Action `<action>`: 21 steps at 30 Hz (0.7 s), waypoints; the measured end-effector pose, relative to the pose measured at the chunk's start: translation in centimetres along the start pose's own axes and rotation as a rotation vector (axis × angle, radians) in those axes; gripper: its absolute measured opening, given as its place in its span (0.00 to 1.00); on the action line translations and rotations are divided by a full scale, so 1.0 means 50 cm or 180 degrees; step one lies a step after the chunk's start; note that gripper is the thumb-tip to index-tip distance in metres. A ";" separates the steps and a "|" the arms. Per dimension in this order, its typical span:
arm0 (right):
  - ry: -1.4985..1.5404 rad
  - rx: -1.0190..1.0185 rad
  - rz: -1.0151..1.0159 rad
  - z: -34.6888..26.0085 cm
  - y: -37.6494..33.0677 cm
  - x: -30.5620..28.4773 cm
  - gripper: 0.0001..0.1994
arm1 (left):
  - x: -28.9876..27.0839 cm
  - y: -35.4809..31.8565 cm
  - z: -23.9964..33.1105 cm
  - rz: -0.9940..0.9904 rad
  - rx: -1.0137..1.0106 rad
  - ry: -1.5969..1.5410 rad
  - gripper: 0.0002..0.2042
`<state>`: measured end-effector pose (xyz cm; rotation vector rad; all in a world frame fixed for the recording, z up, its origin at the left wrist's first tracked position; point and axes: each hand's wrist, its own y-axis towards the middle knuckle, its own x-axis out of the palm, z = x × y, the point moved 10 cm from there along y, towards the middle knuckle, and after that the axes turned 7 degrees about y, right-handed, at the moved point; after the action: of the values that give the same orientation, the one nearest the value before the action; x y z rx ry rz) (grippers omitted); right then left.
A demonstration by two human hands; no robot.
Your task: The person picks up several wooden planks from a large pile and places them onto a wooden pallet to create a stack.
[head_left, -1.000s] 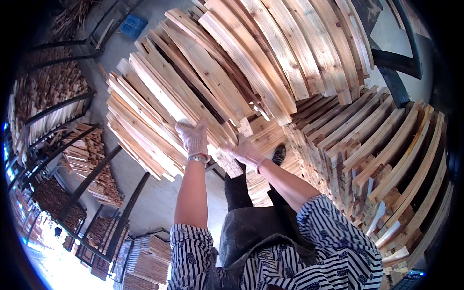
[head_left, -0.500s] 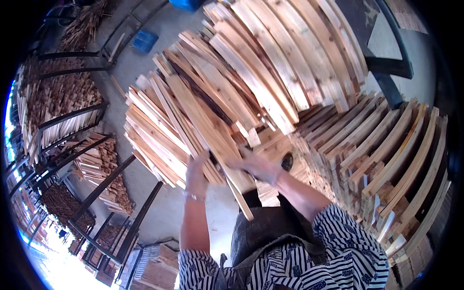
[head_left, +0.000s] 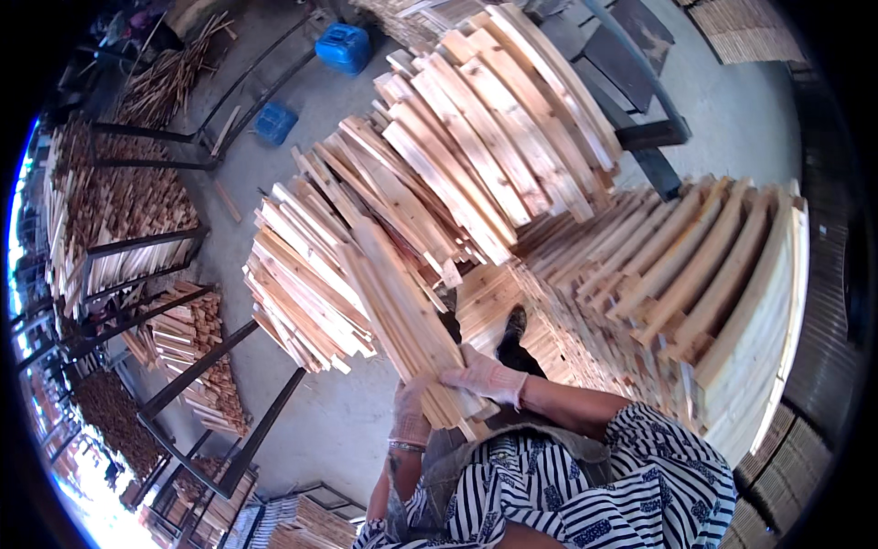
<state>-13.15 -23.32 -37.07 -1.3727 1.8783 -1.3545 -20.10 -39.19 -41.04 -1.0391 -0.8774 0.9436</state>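
Observation:
A bundle of long wooden strips [head_left: 398, 316] is held between my two gloved hands, its near end close to my body. On its left side my left hand [head_left: 411, 409] is closed around the near end, with some fingers hidden by the wood. My right hand [head_left: 485, 376] grips the same bundle from the right, its fingers lying over the edge. The bundle's far end reaches over a large pile of loose wooden strips [head_left: 306, 274]. Wider boards [head_left: 498, 137] lie farther along that pile, to the right.
A tall stack of crossed wooden slats [head_left: 681, 265] stands close on my right. Dark metal rack bars [head_left: 197, 366] stick out on the left. Blue plastic jugs [head_left: 343, 48] stand on the floor at the back. More wood fills racks [head_left: 123, 206] at far left.
Both hands have drawn the strips nearer to my body, and the strips now sit together as one bundle. My view has shifted, showing more of the floor and the right stack.

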 end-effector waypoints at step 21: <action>0.0842 -0.3732 0.1301 -0.200 -0.626 -0.314 0.46 | 0.640 -0.502 0.242 -0.2210 0.3351 0.1935 0.42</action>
<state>-0.38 -5.60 -7.95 -1.1019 3.1163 -0.1371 -15.00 -11.38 -9.38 -0.0371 -0.1075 0.3310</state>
